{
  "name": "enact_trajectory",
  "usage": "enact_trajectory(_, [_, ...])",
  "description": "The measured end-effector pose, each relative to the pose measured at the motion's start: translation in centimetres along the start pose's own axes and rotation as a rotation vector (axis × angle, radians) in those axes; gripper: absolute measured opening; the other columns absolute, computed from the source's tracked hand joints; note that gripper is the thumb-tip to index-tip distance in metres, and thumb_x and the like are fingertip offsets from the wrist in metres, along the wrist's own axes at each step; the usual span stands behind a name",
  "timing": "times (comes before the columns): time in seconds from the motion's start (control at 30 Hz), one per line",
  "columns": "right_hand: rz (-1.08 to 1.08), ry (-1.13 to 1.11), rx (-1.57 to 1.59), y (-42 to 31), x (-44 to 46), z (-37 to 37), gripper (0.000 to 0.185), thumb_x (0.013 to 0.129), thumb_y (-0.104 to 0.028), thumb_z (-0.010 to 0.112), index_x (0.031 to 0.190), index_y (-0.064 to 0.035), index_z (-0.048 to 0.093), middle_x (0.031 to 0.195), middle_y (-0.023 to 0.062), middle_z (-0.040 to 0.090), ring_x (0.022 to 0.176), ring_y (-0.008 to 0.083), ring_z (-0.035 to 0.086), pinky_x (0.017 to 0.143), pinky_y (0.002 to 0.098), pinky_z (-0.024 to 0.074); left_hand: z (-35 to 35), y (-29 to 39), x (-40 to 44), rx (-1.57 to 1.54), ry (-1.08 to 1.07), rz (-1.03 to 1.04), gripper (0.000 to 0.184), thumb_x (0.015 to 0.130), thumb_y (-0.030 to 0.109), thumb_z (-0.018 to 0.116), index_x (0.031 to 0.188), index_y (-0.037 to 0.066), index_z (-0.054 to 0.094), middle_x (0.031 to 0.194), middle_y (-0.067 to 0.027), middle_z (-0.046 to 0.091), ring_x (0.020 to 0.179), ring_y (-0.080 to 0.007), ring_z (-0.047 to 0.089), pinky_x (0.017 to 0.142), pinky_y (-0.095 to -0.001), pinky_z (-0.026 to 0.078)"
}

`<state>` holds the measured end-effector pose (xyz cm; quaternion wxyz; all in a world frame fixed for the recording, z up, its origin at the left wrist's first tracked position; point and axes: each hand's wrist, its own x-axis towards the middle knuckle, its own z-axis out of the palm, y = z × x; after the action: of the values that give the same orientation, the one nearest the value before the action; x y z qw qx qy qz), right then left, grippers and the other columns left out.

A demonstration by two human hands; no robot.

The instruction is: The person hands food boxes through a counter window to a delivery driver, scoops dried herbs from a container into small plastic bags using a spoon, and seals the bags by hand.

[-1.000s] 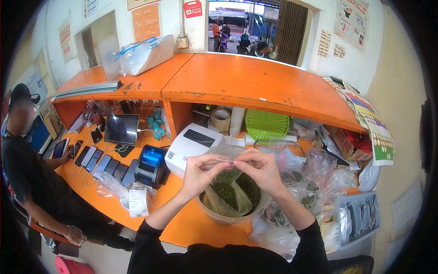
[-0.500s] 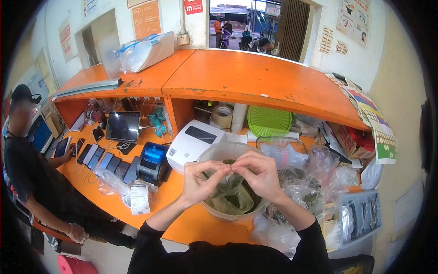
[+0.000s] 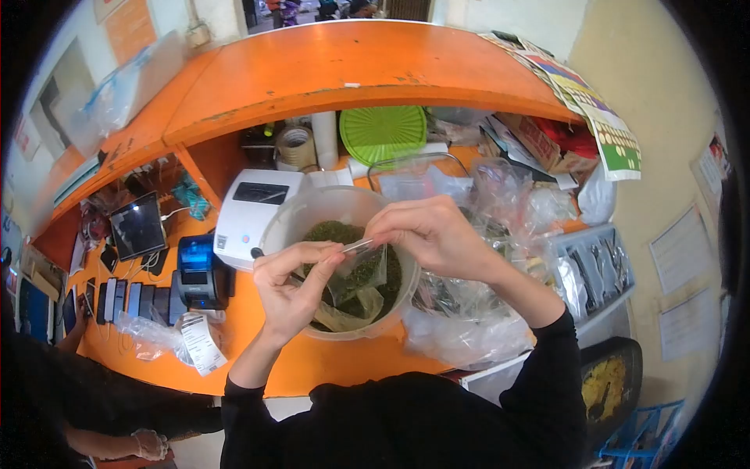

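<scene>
Both hands pinch the top edge of a small clear plastic bag [image 3: 361,283] over a round translucent tub [image 3: 337,332]. My left hand [image 3: 295,283] has thumb and fingertips closed on the bag's left end. On the right end, my right hand [image 3: 422,234] pinches with thumb and forefinger. A whitish strip of the folded edge shows between the fingertips. Inside the tub lie finely chopped green stuff [image 3: 332,231] and a plastic bag [image 3: 351,311], partly behind the small bag. What the small bag holds is hard to tell apart from the greens behind it.
A white label printer [image 3: 254,211] stands left of the tub, with a black-and-blue printer [image 3: 200,272] and several phones beyond. Clear plastic bags [image 3: 469,313] and a cutlery tray [image 3: 595,270] lie to the right. A co-worker's gloved hand [image 3: 150,445] is at lower left.
The view has turned to the right and down. My hands remain together on the bag's edge, now tilted, with the right hand higher than the left.
</scene>
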<state>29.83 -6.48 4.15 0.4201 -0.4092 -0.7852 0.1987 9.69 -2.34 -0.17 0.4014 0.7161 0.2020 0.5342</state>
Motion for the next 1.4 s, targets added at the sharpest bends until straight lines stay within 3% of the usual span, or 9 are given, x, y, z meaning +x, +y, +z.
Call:
enact_trajectory(0.2, [0.124, 0.215, -0.265, 0.9, -3.3, -4.3, 0.006, 0.075, -0.002, 0.061, 0.078, 0.0016, 0.065, 0.075, 0.0098, 0.065, 0.066, 0.0195, 0.062, 0.061, 0.0282, 0.0474, 1.2, 0.4, 0.8, 0.054, -0.147, -0.013, 0.014, 0.078, -0.005, 0.058, 0.089, -0.004, 0.066, 0.085, -0.0143, 0.066, 0.080, -0.0178, 0.063, 0.074, -0.0252, 0.048])
enact_trajectory(0.43, [0.950, 0.524, -0.066, 8.0, -13.8, -9.6, 0.019, 0.073, -0.011, 0.068, 0.087, 0.0010, 0.065, 0.074, 0.0101, 0.066, 0.070, 0.0182, 0.063, 0.061, 0.0300, 0.0482, -3.0, -0.4, -2.1, 0.093, 0.166, -0.119, 0.033, 0.086, 0.000, 0.047, 0.118, -0.006, 0.050, 0.081, -0.0118, 0.066, 0.081, -0.0140, 0.062, 0.083, -0.0281, 0.045])
enact_trajectory(0.53, [1.120, 0.129, -0.930, 16.9, -21.5, -9.2, 0.031, 0.071, -0.016, 0.071, 0.099, -0.0040, 0.061, 0.087, 0.0100, 0.066, 0.079, 0.0259, 0.063, 0.066, 0.0353, 0.0500, -4.4, -1.2, -3.5, 0.120, 0.162, -0.158, 0.035, 0.087, 0.002, 0.046, 0.122, -0.007, 0.047, 0.071, -0.0094, 0.066, 0.075, -0.0126, 0.062, 0.088, -0.0307, 0.044])
enact_trajectory(0.67, [0.661, 0.117, -1.708, 14.8, -23.1, -7.3, 0.036, 0.073, -0.026, 0.067, 0.102, -0.0056, 0.057, 0.088, 0.0129, 0.064, 0.077, 0.0351, 0.062, 0.070, 0.0440, 0.0505, -5.3, -1.3, -4.2, 0.180, 0.181, -0.161, 0.036, 0.088, 0.001, 0.045, 0.123, -0.007, 0.045, 0.060, -0.0073, 0.064, 0.067, -0.0111, 0.062, 0.091, -0.0342, 0.043])
enact_trajectory(0.83, [1.133, -0.057, -1.338, 10.1, -16.6, -9.9, 0.037, 0.072, -0.021, 0.067, 0.107, -0.0116, 0.058, 0.088, 0.0153, 0.064, 0.081, 0.0344, 0.062, 0.068, 0.0431, 0.0501, -4.8, -1.8, -4.5, 0.269, 0.335, -0.101, 0.046, 0.081, -0.006, 0.051, 0.126, -0.006, 0.042, 0.067, -0.0086, 0.065, 0.064, -0.0127, 0.061, 0.084, -0.0291, 0.045])
enact_trajectory(0.97, [0.831, 0.190, -1.126, 11.7, -7.3, -8.0, 0.023, 0.076, -0.029, 0.062, 0.075, -0.0069, 0.068, 0.075, 0.0192, 0.063, 0.071, 0.0369, 0.062, 0.062, 0.0435, 0.0497, -5.3, -1.8, -5.5, 0.337, 0.175, -0.075, 0.033, 0.080, -0.007, 0.053, 0.112, -0.006, 0.056, 0.088, -0.0162, 0.065, 0.072, -0.0159, 0.062, 0.078, -0.0269, 0.046])
enact_trajectory(1.07, [0.865, -0.016, -0.960, 19.9, -2.5, -4.9, 0.030, 0.079, -0.034, 0.059, 0.085, -0.0061, 0.067, 0.084, 0.0216, 0.062, 0.083, 0.0355, 0.061, 0.072, 0.0439, 0.0489, -5.4, -3.5, -6.6, 0.420, 0.158, -0.056, 0.030, 0.086, -0.002, 0.048, 0.116, -0.006, 0.052, 0.061, -0.0059, 0.061, 0.045, -0.0107, 0.054, 0.046, -0.0204, 0.042])
enact_trajectory(1.2, [0.816, -0.353, -0.849, 32.7, -3.0, -1.4, 0.039, 0.072, -0.023, 0.067, 0.105, -0.0063, 0.057, 0.111, 0.0189, 0.056, 0.111, 0.0309, 0.048, 0.093, 0.0439, 0.0387, -5.4, -1.0, -6.3, 0.561, 0.174, 0.101, 0.046, 0.080, -0.007, 0.051, 0.125, -0.004, 0.042, 0.094, -0.0132, 0.060, 0.084, -0.0151, 0.058, 0.081, -0.0271, 0.043])
enact_trajectory(1.4, [0.815, 0.007, -0.618, 40.9, -6.2, -0.3, 0.012, 0.068, -0.009, 0.063, 0.079, -0.0046, 0.062, 0.085, 0.0182, 0.063, 0.082, 0.0331, 0.059, 0.075, 0.0409, 0.0463, -8.1, -1.3, -10.4, 0.389, 0.509, -0.108, 0.045, 0.073, -0.009, 0.054, 0.118, -0.002, 0.049, 0.110, -0.0159, 0.052, 0.090, -0.0204, 0.057, 0.084, -0.0316, 0.043])
